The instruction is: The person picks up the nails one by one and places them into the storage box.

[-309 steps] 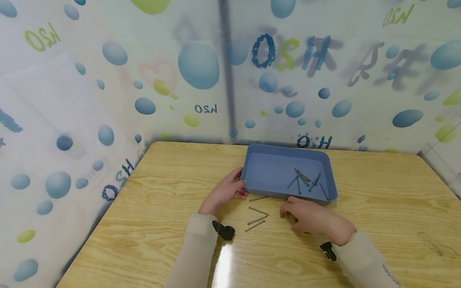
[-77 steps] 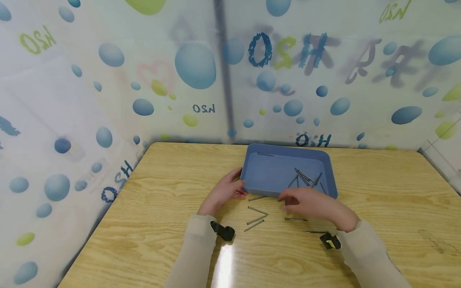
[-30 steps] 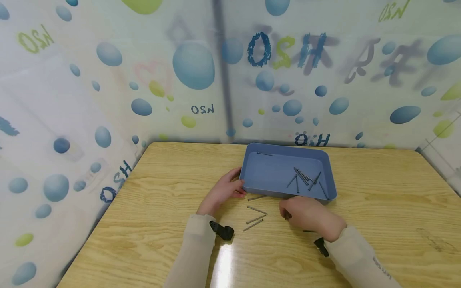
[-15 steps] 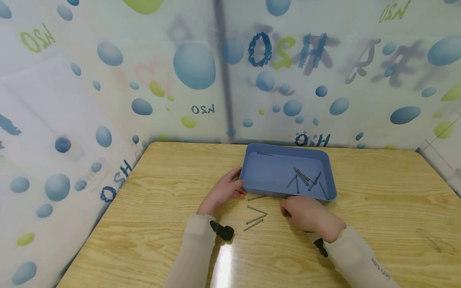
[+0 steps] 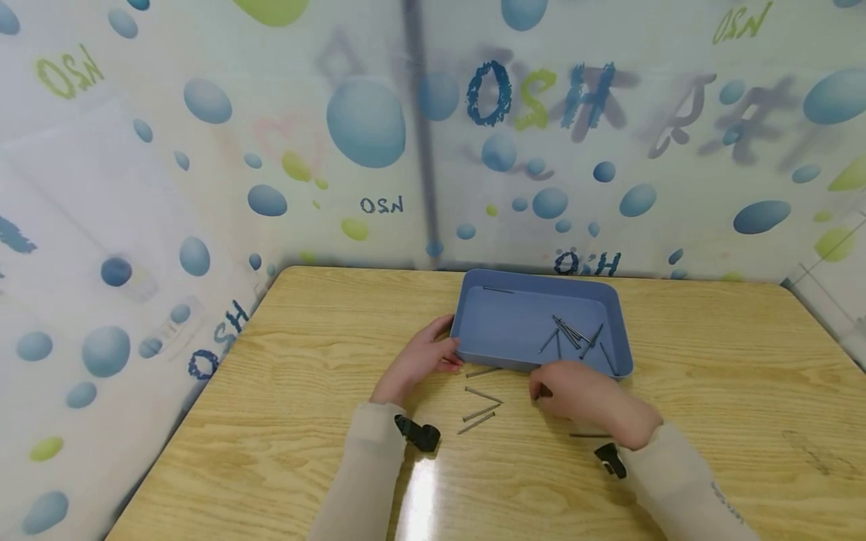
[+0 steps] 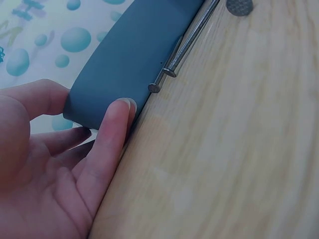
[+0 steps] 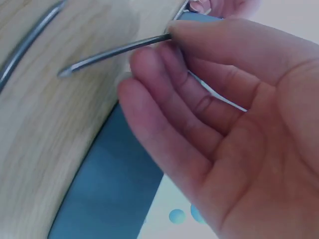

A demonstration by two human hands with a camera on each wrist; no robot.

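A shallow blue tray (image 5: 507,323) lies on the wooden table, several nails (image 5: 570,333) heaped in its right half. One more nail (image 5: 498,290) rests along its back wall. My left hand (image 5: 421,362) grips the tray's near left corner, fingers and thumb bent around the walls. Just outside the near wall, my right hand (image 5: 585,394) pinches a single nail (image 7: 117,54) by one end between thumb and fingertips. Its pointed end sticks out over the table in the right wrist view; the head view hides this nail behind the hand.
Several loose nails (image 5: 482,412) lie on the table (image 5: 338,338) between my hands, one close along the tray's front wall. Another nail (image 5: 590,435) is below my right wrist. A patterned curtain (image 5: 304,150) stands behind the table and on its left.
A nail was added at the tray's back wall. My right hand went down to the table, took up a nail lying there and rose slightly. The left hand stayed at the tray's corner.
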